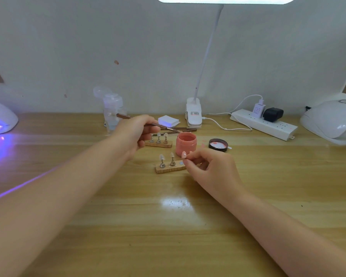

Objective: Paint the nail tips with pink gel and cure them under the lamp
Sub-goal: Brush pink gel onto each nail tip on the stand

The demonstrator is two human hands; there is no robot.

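Observation:
My left hand [137,130] grips a thin brown brush [126,116], its tip pointing right toward the open pink gel jar [186,143]. My right hand [206,166] pinches a small stand with a pale pink nail tip [183,154] just in front of the jar. Below it lies a wooden holder [169,168] with two metal stands carrying clear tips. A second wooden holder [158,143] with three tipped stands sits behind, partly hidden by my left hand. The jar's dark lid [218,144] lies to the right. A curing lamp [0,118] glows purple at far left.
A second white curing lamp [332,120] sits at far right beside a power strip [264,123] with plugs. A clip desk lamp [194,114], a stack of white pads [168,120] and clear bottles [112,110] stand along the wall. Spare brushes [185,129] lie behind the jar.

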